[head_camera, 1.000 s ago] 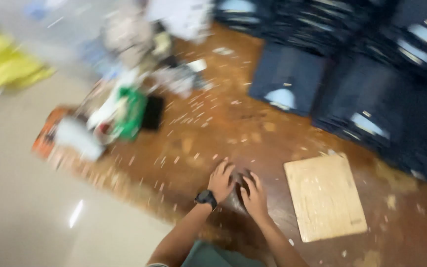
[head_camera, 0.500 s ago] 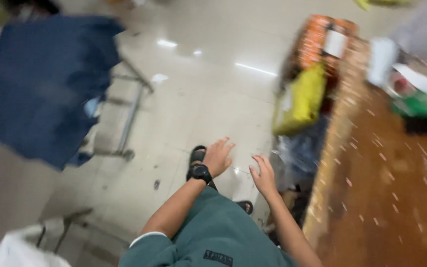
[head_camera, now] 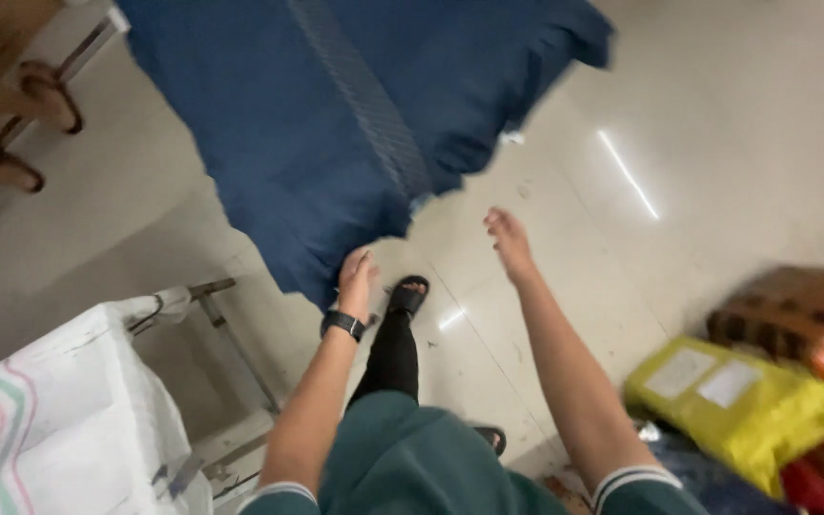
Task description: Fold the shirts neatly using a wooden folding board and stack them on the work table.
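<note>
Pale tiled floor fills most of the view, with glare streaks on it.

Big dark blue cloth hangs spread across the upper middle, a stitched band running down it. Its ragged lower edge comes down to the hands.

White woven sack with coloured stripes sits lower left, held on a metal frame. A yellow bag lies lower right, with a brown and orange package just behind it.

Left hand is up against the cloth's lower corner, fingers close together. The blur keeps us from telling whether they pinch the hem or only touch it. There is a black watch on that wrist.

Right hand is out over bare floor, fingers loosely apart and holding nothing, near the cloth's edge but clear of it.

A black sandal shows between the arms (the wearer's own foot, we judge).

We read the step as reaching for the cloth's bottom edge, with no sure grip yet. A two-handed hold would call for the right hand to travel left and up to the hem and close on it, well apart from the left, so the cloth hangs flat.
</note>
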